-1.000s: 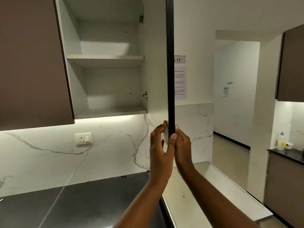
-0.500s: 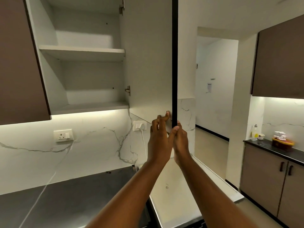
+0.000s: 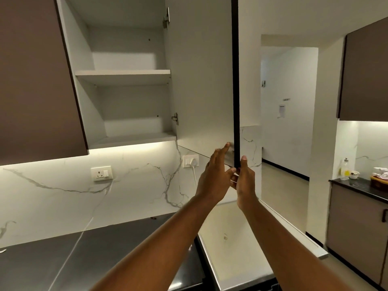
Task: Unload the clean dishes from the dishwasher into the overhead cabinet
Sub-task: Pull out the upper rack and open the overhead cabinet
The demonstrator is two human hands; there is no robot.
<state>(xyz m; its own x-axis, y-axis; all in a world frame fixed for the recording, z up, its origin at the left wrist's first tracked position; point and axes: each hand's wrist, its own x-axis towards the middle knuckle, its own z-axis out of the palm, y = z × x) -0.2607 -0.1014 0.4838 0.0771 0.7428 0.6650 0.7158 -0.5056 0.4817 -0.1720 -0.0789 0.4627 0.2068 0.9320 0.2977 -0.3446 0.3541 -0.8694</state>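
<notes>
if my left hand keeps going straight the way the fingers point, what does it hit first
Probably the open cabinet door: the left hand points up along the door's pale inner face, fingertips already at its lower corner. Whether they touch it is unclear.

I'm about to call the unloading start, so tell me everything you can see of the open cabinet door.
The cabinet door stands swung wide open, seen nearly edge-on. Its inner face looks smooth pale grey, its front edge dark. Two metal hinges fix it to the cabinet's right wall. At its lower corner the left hand lies with straight fingers on the inner face; the right hand is at the dark edge.
</notes>
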